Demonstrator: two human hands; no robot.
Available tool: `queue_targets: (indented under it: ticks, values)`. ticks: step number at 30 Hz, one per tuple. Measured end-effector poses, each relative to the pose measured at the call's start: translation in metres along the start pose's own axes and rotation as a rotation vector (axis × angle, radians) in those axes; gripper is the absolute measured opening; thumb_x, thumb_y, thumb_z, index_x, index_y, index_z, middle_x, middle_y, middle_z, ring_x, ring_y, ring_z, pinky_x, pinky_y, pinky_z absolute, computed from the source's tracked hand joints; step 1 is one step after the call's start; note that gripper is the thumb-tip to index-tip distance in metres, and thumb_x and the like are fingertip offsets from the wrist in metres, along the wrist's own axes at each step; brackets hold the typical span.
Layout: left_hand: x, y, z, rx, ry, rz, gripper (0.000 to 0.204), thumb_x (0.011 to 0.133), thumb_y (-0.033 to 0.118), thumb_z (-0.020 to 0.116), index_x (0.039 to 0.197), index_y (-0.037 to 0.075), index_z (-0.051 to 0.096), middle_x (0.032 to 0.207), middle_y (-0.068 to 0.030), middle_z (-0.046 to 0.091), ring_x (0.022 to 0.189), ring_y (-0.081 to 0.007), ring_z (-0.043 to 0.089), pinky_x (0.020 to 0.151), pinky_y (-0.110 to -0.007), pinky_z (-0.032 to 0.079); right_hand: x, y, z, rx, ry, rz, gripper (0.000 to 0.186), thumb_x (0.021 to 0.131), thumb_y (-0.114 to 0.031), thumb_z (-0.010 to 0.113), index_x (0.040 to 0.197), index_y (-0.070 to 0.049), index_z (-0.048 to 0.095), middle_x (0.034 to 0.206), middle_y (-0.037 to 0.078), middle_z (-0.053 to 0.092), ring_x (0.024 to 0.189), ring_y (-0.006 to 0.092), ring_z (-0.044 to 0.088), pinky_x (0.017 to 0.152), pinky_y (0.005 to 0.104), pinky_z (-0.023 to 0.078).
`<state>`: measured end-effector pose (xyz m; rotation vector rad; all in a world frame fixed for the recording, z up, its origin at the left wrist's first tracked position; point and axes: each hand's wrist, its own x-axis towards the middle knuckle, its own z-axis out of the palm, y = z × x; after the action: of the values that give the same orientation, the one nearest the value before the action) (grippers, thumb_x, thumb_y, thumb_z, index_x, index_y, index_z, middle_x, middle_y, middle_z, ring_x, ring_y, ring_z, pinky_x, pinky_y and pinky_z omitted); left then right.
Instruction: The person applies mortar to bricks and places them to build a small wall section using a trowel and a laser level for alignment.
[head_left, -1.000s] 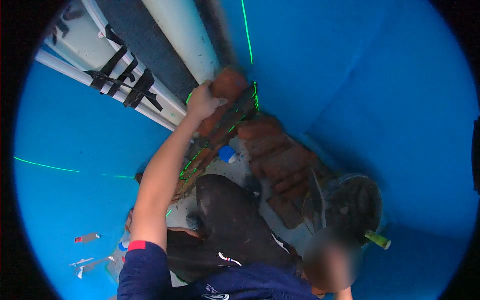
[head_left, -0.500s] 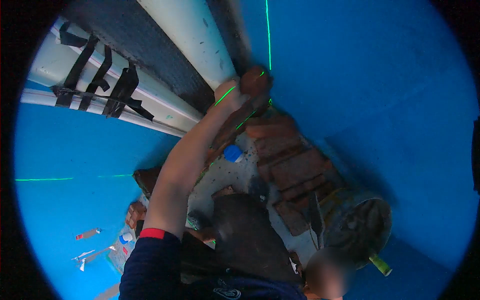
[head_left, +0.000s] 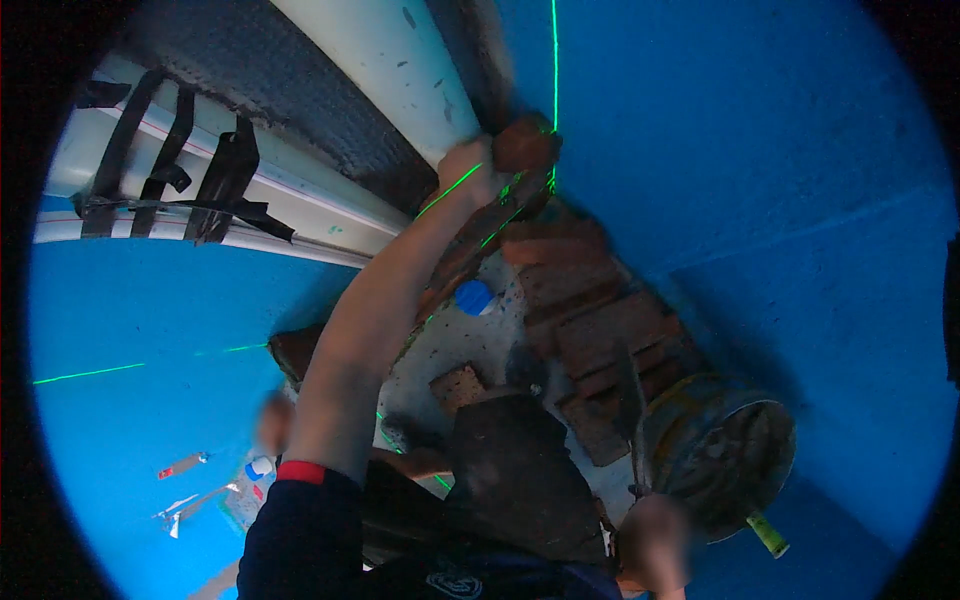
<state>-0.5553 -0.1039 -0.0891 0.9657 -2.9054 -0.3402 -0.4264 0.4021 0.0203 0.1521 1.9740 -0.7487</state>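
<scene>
My left hand point(head_left: 468, 178) grips a reddish brick point(head_left: 525, 148) on a narrow brick course point(head_left: 440, 290) beside a tall white pipe point(head_left: 430, 95). Green laser lines cross the hand and bricks. My right hand point(head_left: 652, 548) is at the lower right, blurred so its fingers cannot be made out, at the lower end of an upright trowel blade point(head_left: 632, 420). Beside it is a round bucket point(head_left: 740, 450) with dark contents and a pale green handle sticking out.
Stacked bricks point(head_left: 590, 330) line the right of the floor, with a blue-and-white object point(head_left: 474, 297) and a broken brick point(head_left: 455, 385) near them. Taped white pipes point(head_left: 200, 190) run along the upper left. Blue walls point(head_left: 780, 170) enclose the space. My dark-clothed leg point(head_left: 505, 450) is below.
My left hand has moved up and right with the brick, toward the white pipe. The view has shifted, showing more of the pipes and floor.
</scene>
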Motion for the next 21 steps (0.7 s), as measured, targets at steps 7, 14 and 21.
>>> queue_targets:
  ticks: [7,14,21]
  values:
    - [0.002,-0.001,0.006,0.020,0.020,0.017,0.050,0.064,0.036,0.076,0.101,0.006,0.062,0.101,-0.0190,0.064,0.099,-0.0358,0.061,0.082,-0.045,0.051,0.055,-0.014,0.021,-0.226,0.123,-0.542,0.033,0.097,-0.017,0.048,0.124,0.001,0.054,0.098,0.019,0.063,0.087,0.0261,0.062,0.076,0.0375,0.049]
    - [0.009,0.000,0.015,-0.018,0.001,-0.020,0.051,0.064,0.035,0.076,0.103,0.006,0.061,0.100,-0.0186,0.065,0.097,-0.0355,0.062,0.081,-0.046,0.051,0.083,-0.149,-0.003,-0.163,0.094,-0.750,0.043,0.096,-0.017,0.050,0.136,-0.001,0.043,0.118,0.026,0.058,0.107,0.0380,0.059,0.090,0.0416,0.046]
    - [0.003,-0.013,0.022,-0.051,0.053,0.047,0.051,0.063,0.035,0.076,0.102,0.006,0.060,0.100,-0.0184,0.065,0.096,-0.0352,0.062,0.078,-0.046,0.051,0.133,-0.210,-0.008,-0.300,0.175,-0.934,0.037,0.097,-0.011,0.047,0.134,-0.011,0.048,0.125,0.022,0.056,0.114,0.0384,0.055,0.096,0.0416,0.044]
